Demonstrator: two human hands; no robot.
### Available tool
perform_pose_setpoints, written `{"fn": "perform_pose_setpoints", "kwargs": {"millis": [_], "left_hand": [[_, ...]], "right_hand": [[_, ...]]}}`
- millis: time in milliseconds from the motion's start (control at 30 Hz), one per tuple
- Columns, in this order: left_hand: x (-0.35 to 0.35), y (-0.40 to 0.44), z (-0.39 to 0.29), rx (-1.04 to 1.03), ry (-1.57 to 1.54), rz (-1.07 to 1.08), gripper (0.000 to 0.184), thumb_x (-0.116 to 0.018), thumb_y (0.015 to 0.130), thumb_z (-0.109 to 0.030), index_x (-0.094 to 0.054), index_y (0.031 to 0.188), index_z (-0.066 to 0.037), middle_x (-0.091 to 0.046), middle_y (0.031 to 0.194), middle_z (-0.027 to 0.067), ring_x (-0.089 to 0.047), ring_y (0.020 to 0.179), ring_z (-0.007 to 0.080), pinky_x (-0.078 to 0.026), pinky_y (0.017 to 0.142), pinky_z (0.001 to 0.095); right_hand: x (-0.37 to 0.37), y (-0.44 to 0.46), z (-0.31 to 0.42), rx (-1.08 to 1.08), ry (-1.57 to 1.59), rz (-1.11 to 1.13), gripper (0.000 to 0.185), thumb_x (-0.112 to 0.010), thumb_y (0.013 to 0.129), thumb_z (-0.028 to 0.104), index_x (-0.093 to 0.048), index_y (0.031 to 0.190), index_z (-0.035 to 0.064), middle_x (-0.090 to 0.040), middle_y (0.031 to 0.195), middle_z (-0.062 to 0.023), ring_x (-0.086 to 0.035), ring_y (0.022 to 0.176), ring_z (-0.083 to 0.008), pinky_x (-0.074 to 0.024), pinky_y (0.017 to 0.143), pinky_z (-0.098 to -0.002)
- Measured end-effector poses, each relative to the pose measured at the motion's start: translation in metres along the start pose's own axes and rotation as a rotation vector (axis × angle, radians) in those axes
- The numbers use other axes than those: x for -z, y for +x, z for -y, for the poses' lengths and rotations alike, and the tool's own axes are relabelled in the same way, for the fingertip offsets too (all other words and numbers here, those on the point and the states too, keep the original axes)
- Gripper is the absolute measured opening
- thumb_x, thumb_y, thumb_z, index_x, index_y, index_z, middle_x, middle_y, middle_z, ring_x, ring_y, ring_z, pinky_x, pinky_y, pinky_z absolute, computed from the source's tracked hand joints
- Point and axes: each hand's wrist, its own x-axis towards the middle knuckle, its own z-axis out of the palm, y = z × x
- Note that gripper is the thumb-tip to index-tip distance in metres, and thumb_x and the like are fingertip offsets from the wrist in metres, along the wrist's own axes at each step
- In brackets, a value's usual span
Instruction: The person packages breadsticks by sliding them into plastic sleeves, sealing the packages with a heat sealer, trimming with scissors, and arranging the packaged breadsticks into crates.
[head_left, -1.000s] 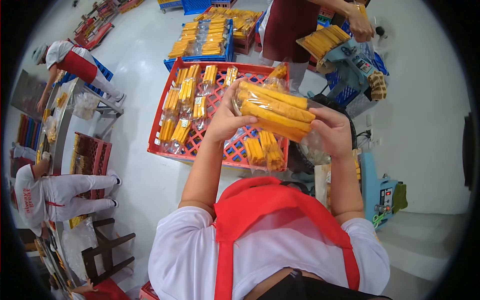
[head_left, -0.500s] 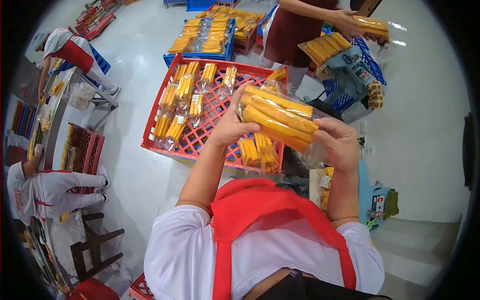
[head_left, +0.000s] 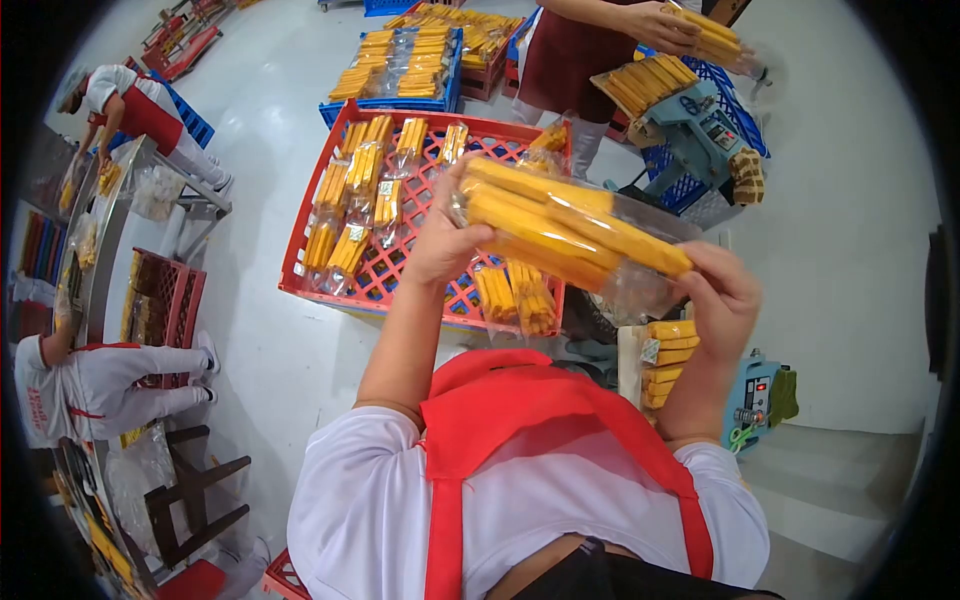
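My left hand (head_left: 447, 232) is closed around the left end of a clear plastic bag of thick yellow sticks (head_left: 545, 225), which look like breadsticks. One yellow stick (head_left: 655, 252) reaches past the others toward the bag's right end, and my right hand (head_left: 722, 298) pinches its tip. Loose clear film hangs below that tip; whether the stick is inside or outside the film I cannot tell. Beneath the bag stands a red plastic crate (head_left: 300, 225) holding several smaller filled bags (head_left: 367, 172).
A blue sealing machine (head_left: 752, 395) stands at right beside stacked yellow sticks (head_left: 668, 360). Ahead, a co-worker's hand (head_left: 665, 28) holds another bag near a second machine (head_left: 700, 125). A blue crate (head_left: 460, 75) lies beyond. Two people work at a table (head_left: 118, 220) on the left.
My right hand has moved right and slightly down, and one stick now extends farther right than the others. The bag has tilted down to the right. The co-worker's held bag has moved left.
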Motion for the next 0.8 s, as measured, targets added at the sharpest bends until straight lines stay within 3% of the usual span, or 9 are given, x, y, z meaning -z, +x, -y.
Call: {"fn": "perform_pose_setpoints", "kwargs": {"millis": [33, 67, 133, 233, 367, 433, 533, 633, 800], "left_hand": [[0.002, -0.001, -0.004, 0.0, 0.0, 0.0, 0.089, -0.077, 0.055, -0.011, -0.024, 0.127, -0.006, -0.041, 0.117, 0.0068, -0.041, 0.111, 0.0194, -0.033, 0.094, 0.0312], [0.003, -0.003, -0.008, 0.01, -0.018, 0.011, 0.089, -0.077, 0.056, -0.011, -0.024, 0.127, -0.006, -0.042, 0.117, 0.0068, -0.041, 0.111, 0.0197, -0.033, 0.094, 0.0318], [0.004, -0.004, -0.01, 0.028, -0.037, 0.031, 0.09, -0.077, 0.056, -0.012, -0.024, 0.128, -0.006, -0.042, 0.118, 0.0068, -0.041, 0.111, 0.02, -0.034, 0.094, 0.0325], [0.004, -0.004, -0.006, 0.047, -0.074, 0.087, 0.092, -0.078, 0.056, -0.012, -0.022, 0.129, -0.007, -0.041, 0.119, 0.0069, -0.041, 0.112, 0.02, -0.033, 0.094, 0.0329], [-0.003, -0.001, -0.002, 0.087, -0.108, 0.147, 0.096, -0.078, 0.055, -0.012, -0.02, 0.131, -0.007, -0.04, 0.12, 0.0068, -0.04, 0.113, 0.0196, -0.032, 0.095, 0.0324], [-0.004, 0.0, -0.001, 0.081, -0.114, 0.163, 0.097, -0.078, 0.054, -0.012, -0.019, 0.131, -0.007, -0.04, 0.12, 0.0067, -0.04, 0.113, 0.0195, -0.032, 0.095, 0.0322], [-0.005, 0.003, 0.0, 0.064, -0.107, 0.149, 0.097, -0.078, 0.054, -0.012, -0.02, 0.131, -0.007, -0.04, 0.121, 0.0061, -0.04, 0.113, 0.0194, -0.032, 0.095, 0.0315], [-0.003, 0.005, 0.002, 0.049, -0.114, 0.164, 0.097, -0.078, 0.054, -0.012, -0.019, 0.131, -0.007, -0.039, 0.121, 0.0054, -0.04, 0.113, 0.0192, -0.032, 0.094, 0.0313], [-0.001, 0.005, -0.003, 0.049, -0.117, 0.11, 0.098, -0.079, 0.053, -0.011, -0.02, 0.131, -0.006, -0.039, 0.121, 0.0054, -0.04, 0.113, 0.0189, -0.033, 0.094, 0.0312]], "right_hand": [[0.004, -0.002, 0.0, 0.316, -0.147, 0.033, 0.022, -0.061, 0.067, -0.006, -0.059, 0.089, -0.0019, -0.06, 0.087, -0.0148, -0.059, 0.076, -0.0195, -0.0471, 0.065, -0.0257], [0.005, -0.004, 0.001, 0.316, -0.148, 0.031, 0.022, -0.061, 0.067, -0.006, -0.059, 0.089, -0.0019, -0.06, 0.087, -0.0148, -0.059, 0.076, -0.0195, -0.0471, 0.065, -0.0257], [0.002, -0.008, 0.008, 0.561, -0.322, 0.067, 0.023, -0.062, 0.065, -0.008, -0.059, 0.087, -0.0015, -0.059, 0.092, -0.0175, -0.058, 0.084, -0.0223, -0.0471, 0.07, -0.0277], [-0.003, -0.015, 0.0, 0.722, -0.439, 0.029, 0.027, -0.062, 0.064, -0.01, -0.057, 0.089, -0.0011, -0.058, 0.093, -0.0188, -0.058, 0.086, -0.0239, -0.0473, 0.073, -0.0295], [-0.015, -0.022, -0.004, 0.725, -0.42, -0.047, 0.03, -0.062, 0.064, -0.01, -0.055, 0.092, 0.0001, -0.058, 0.094, -0.0192, -0.057, 0.089, -0.0243, -0.0473, 0.075, -0.0316], [-0.022, -0.026, -0.01, 0.621, -0.071, -0.169, 0.031, -0.062, 0.065, -0.011, -0.053, 0.093, 0.0007, -0.058, 0.094, -0.0201, -0.058, 0.088, -0.0252, -0.0478, 0.075, -0.0325], [-0.028, -0.03, -0.017, 0.622, 0.024, -0.157, 0.029, -0.061, 0.065, -0.011, -0.053, 0.09, -0.0003, -0.056, 0.099, -0.0214, -0.058, 0.089, -0.0256, -0.0475, 0.076, -0.0322], [-0.014, -0.035, -0.021, 0.582, -0.192, -0.054, 0.029, -0.06, 0.065, -0.012, -0.055, 0.092, -0.0007, -0.054, 0.104, -0.0231, -0.057, 0.093, -0.0261, -0.0463, 0.078, -0.0311], [-0.012, -0.034, -0.017, 0.497, -0.258, 0.09, 0.031, -0.059, 0.068, -0.01, -0.057, 0.097, 0.0002, -0.052, 0.108, -0.024, -0.056, 0.095, -0.0265, -0.0456, 0.077, -0.0313]]}}
